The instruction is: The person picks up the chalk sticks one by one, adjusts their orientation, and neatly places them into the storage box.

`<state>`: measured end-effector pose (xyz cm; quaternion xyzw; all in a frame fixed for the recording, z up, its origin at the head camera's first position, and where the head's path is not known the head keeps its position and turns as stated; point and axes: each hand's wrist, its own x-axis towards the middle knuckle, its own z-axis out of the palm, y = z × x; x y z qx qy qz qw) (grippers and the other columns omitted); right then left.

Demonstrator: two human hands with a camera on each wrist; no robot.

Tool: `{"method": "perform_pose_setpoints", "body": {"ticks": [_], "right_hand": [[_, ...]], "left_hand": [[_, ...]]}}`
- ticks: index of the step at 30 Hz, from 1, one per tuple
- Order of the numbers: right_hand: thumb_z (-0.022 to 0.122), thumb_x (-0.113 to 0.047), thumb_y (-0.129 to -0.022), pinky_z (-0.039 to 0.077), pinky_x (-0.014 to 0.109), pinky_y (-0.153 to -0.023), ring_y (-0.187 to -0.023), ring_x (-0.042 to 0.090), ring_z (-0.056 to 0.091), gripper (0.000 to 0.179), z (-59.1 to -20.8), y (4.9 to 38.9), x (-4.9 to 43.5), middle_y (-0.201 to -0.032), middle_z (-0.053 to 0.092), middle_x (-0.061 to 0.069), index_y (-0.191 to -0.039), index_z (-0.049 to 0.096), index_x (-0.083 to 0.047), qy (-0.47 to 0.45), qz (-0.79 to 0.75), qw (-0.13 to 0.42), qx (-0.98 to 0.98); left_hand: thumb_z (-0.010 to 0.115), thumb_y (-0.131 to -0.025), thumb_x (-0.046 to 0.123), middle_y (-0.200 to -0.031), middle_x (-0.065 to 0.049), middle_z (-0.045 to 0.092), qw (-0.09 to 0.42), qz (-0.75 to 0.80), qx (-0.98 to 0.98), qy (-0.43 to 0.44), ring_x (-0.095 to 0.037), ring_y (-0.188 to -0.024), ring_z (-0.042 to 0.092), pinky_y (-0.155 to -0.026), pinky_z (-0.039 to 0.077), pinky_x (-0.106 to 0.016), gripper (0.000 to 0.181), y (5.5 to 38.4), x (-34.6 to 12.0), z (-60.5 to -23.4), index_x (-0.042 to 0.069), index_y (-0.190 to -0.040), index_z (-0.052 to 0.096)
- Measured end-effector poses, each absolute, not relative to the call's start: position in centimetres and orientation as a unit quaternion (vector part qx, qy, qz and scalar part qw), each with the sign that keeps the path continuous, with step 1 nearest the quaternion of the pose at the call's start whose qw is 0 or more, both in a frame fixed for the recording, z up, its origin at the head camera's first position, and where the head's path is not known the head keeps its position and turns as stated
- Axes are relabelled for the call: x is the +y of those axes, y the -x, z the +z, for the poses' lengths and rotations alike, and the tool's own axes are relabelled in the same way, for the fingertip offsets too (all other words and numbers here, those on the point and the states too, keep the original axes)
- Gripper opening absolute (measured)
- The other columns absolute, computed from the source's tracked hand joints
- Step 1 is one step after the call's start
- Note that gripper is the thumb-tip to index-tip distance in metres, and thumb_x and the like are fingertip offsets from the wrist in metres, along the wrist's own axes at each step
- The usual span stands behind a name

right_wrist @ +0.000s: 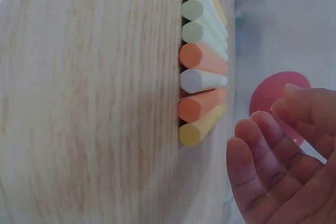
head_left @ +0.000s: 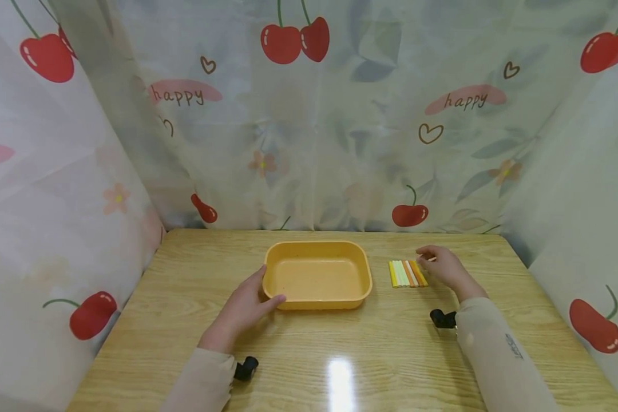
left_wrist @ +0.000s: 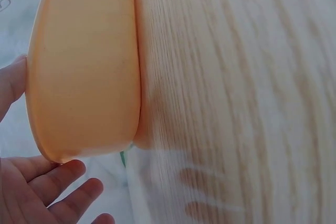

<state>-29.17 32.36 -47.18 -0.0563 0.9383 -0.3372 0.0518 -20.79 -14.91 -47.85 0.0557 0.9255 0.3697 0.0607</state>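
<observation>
A yellow-orange plastic tub (head_left: 316,280) with rounded corners sits toward the back of the table. My left hand (head_left: 247,303) holds its front left corner, thumb over the front rim and fingers along the left side. In the left wrist view the fingers (left_wrist: 63,177) touch the rim at that corner. Right of the tub lies a flat row of chalk sticks (head_left: 404,274) in yellow, pale green, white and orange, side by side. Beside the row's right end is my right hand (head_left: 443,268), fingers loosely bent with nothing between them. The right wrist view shows its fingertips apart from the chalk (right_wrist: 194,81).
The wooden table (head_left: 288,355) reaches back to a patterned curtain (head_left: 314,143), with further curtain on both sides. Black wrist cameras sit at both sleeves. Light glares off the table's front middle.
</observation>
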Motion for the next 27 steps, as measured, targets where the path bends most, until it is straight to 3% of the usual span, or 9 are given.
{"method": "perform_pose_setpoints", "body": {"ticks": [7, 12, 18, 27], "right_hand": [[0.055, -0.013, -0.103, 0.051, 0.041, -0.081, -0.097, 0.031, 0.059, 0.039, -47.9, 29.9, 32.6, -0.116, 0.06, 0.025, -0.136, 0.054, 0.008, 0.05, -0.333, 0.086, 0.938], [0.055, -0.011, -0.102, 0.05, 0.043, -0.084, -0.1, 0.032, 0.058, 0.039, -48.4, 30.5, 32.6, -0.115, 0.06, 0.024, -0.137, 0.052, 0.007, 0.041, -0.329, 0.114, 0.936], [0.056, -0.004, -0.099, 0.05, 0.048, -0.087, -0.101, 0.035, 0.057, 0.037, -48.7, 30.7, 32.6, -0.113, 0.061, 0.026, -0.134, 0.054, 0.009, 0.052, -0.31, 0.118, 0.942], [0.055, 0.0, -0.098, 0.048, 0.045, -0.083, -0.096, 0.032, 0.055, 0.036, -48.7, 30.7, 32.9, -0.11, 0.061, 0.023, -0.132, 0.056, 0.009, 0.076, -0.291, 0.119, 0.946]], "left_hand": [[0.073, -0.089, 0.049, -0.162, -0.011, 0.029, 0.052, 0.375, 0.923, -0.066, -0.032, -0.148, 0.029, -0.119, 0.025, -0.051, 0.096, 21.0, -15.2, -48.4, 0.009, -0.16, 0.023], [0.073, -0.089, 0.048, -0.162, -0.012, 0.028, 0.053, 0.373, 0.924, -0.065, -0.032, -0.148, 0.029, -0.119, 0.025, -0.052, 0.096, 21.0, -15.2, -48.5, 0.008, -0.16, 0.022], [0.073, -0.089, 0.048, -0.162, -0.012, 0.028, 0.054, 0.373, 0.925, -0.059, -0.032, -0.148, 0.029, -0.119, 0.025, -0.052, 0.096, 21.0, -15.1, -48.6, 0.008, -0.16, 0.022], [0.073, -0.09, 0.049, -0.163, -0.011, 0.028, 0.054, 0.371, 0.926, -0.053, -0.032, -0.148, 0.029, -0.119, 0.025, -0.052, 0.095, 21.2, -15.1, -48.8, 0.01, -0.16, 0.022]]}}
